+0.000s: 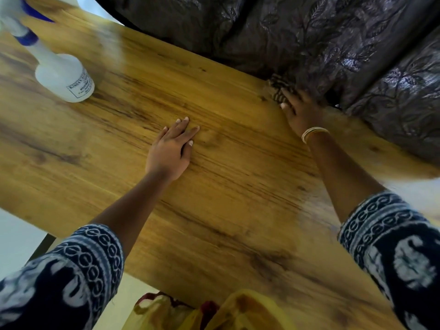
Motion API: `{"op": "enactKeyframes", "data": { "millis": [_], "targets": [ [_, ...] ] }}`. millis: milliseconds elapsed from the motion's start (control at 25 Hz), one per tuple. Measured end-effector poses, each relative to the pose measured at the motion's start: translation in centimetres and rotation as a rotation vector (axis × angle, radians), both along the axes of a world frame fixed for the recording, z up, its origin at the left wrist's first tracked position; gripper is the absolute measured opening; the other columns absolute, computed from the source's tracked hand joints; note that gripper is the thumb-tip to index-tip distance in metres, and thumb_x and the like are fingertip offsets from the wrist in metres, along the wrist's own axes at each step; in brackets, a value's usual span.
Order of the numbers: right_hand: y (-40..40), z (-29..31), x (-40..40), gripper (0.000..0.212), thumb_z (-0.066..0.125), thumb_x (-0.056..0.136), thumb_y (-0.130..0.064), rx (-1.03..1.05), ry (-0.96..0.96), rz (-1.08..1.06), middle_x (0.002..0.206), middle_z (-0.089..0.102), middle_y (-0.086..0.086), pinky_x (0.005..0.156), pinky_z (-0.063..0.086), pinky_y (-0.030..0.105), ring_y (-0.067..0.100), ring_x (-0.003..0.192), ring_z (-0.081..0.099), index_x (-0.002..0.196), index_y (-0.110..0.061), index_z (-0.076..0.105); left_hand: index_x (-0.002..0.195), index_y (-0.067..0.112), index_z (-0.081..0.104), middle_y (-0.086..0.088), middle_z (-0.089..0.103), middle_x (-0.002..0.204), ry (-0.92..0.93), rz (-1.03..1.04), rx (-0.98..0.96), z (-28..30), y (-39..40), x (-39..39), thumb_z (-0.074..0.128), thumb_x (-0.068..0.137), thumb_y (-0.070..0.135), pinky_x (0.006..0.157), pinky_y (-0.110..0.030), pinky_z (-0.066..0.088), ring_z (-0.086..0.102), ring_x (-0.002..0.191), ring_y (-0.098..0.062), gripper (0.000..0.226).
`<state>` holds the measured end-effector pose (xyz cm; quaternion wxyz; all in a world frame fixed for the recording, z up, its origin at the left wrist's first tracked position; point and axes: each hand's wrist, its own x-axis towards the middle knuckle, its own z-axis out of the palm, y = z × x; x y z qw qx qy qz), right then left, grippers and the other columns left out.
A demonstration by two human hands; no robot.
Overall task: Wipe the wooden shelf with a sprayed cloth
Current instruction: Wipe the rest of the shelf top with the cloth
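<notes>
The wooden shelf [119,144] fills most of the view, its grain running left to right. My left hand [170,148] lies flat on its middle, fingers loosely together, holding nothing. My right hand [301,110] is at the shelf's far edge, pressing down on a small patterned cloth [277,90] that is blurred and mostly hidden under the fingers. A white spray bottle [64,76] with a blue trigger stands upright at the far left of the shelf, apart from both hands.
A dark leaf-patterned curtain [333,44] hangs along the shelf's far edge, right behind the cloth. Yellow fabric and bags [214,310] lie below the near edge. A pale floor [16,236] shows at the lower left.
</notes>
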<state>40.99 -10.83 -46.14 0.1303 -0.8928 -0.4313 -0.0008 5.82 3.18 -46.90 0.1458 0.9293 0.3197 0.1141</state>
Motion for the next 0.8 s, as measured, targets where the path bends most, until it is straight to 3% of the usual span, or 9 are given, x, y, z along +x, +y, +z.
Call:
{"op": "enactKeyframes", "data": {
  "millis": [80,160,280,440,560,640,800],
  "targets": [
    [-0.3,0.0,-1.1,0.049,0.040,0.101,-0.044,-0.039,-0.014,-0.025,0.158,0.030,0.012,0.117,0.025,0.045,0.036,0.143,0.029,0.148,-0.034,0.039,0.145,0.030,0.045,0.001,0.031,0.158,-0.016,0.006,0.003,0.1,0.1,0.0,0.040,0.100,0.026,0.120,-0.038,0.019,0.025,0.147,-0.015,0.045],
    [-1.4,0.1,-5.5,0.049,0.038,0.101,-0.044,-0.045,-0.034,0.084,0.158,0.031,0.013,0.117,0.024,0.045,0.038,0.142,0.029,0.149,-0.033,0.038,0.145,0.029,0.045,0.000,0.030,0.158,-0.015,0.006,0.003,0.0,0.0,-0.1,0.041,0.101,0.025,0.120,-0.039,0.019,0.024,0.147,-0.016,0.045],
    [-6.7,0.5,-14.4,0.049,0.032,0.100,-0.045,-0.048,-0.017,0.365,0.156,0.034,0.014,0.115,0.030,0.051,0.039,0.143,0.031,0.148,-0.035,0.039,0.146,0.028,0.044,-0.003,0.030,0.158,-0.008,-0.012,0.008,0.2,-0.1,0.1,0.039,0.101,0.023,0.120,-0.040,0.018,0.023,0.148,-0.018,0.045],
    [-16.7,1.2,-27.8,0.047,0.040,0.101,-0.044,-0.130,-0.018,0.743,0.157,0.034,0.009,0.113,0.028,0.047,0.036,0.143,0.032,0.148,-0.041,0.036,0.141,0.020,0.051,-0.009,0.041,0.152,-0.013,-0.056,0.055,0.8,-1.8,-0.9,0.041,0.096,0.021,0.118,-0.042,0.021,0.033,0.143,-0.025,0.046],
    [-19.0,1.4,-27.6,0.046,0.044,0.100,-0.043,-0.191,-0.034,1.021,0.157,0.034,0.004,0.114,0.025,0.045,0.030,0.144,0.032,0.146,-0.043,0.037,0.138,0.017,0.054,-0.010,0.047,0.148,-0.079,-0.186,0.022,0.9,-5.4,-2.9,0.041,0.093,0.024,0.116,-0.046,0.028,0.039,0.140,-0.026,0.048],
    [-16.6,1.0,-22.4,0.047,0.049,0.098,-0.040,-0.189,-0.054,0.882,0.155,0.038,0.003,0.114,0.034,0.049,0.029,0.141,0.037,0.144,-0.044,0.039,0.141,0.018,0.051,-0.007,0.044,0.150,-0.061,-0.254,0.016,0.7,-7.6,-3.8,0.041,0.096,0.025,0.117,-0.044,0.027,0.036,0.142,-0.024,0.047],
    [-12.7,0.5,-10.8,0.049,0.036,0.101,-0.047,-0.064,0.029,0.078,0.157,0.032,0.007,0.110,0.037,0.051,0.033,0.141,0.034,0.148,-0.038,0.036,0.150,0.018,0.036,-0.005,0.027,0.159,0.001,-0.185,-0.033,-0.2,-10.5,-4.8,0.039,0.101,0.028,0.121,-0.040,0.017,0.020,0.148,-0.021,0.050]
  ]
}}
